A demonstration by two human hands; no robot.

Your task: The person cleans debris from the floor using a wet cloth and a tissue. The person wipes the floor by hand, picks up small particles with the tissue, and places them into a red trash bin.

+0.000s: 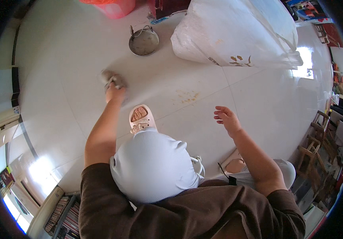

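Observation:
My left hand (pixel 115 92) grips a greyish cloth (pixel 114 79) pressed to the pale tiled floor (pixel 165 74); both hand and cloth are blurred. Off to the right, my right hand (pixel 227 119) hovers with its fingers apart and nothing in them. Between the two hands, yellowish-brown stains (pixel 189 96) mark the floor along a tile joint. Beyond the cloth sits a round, shallow metal pan (pixel 144 42) with a wire-like handle at its rim. My slippered foot (pixel 141 118) is just right of the left hand.
A large white plastic sack (pixel 231 35) lies at the upper right, beside a dark red object (pixel 167 7). At the top stands a pink plastic bin (pixel 116 9). Wooden stools (pixel 310 149) line the right side. A shelf (pixel 62 215) is at the lower left.

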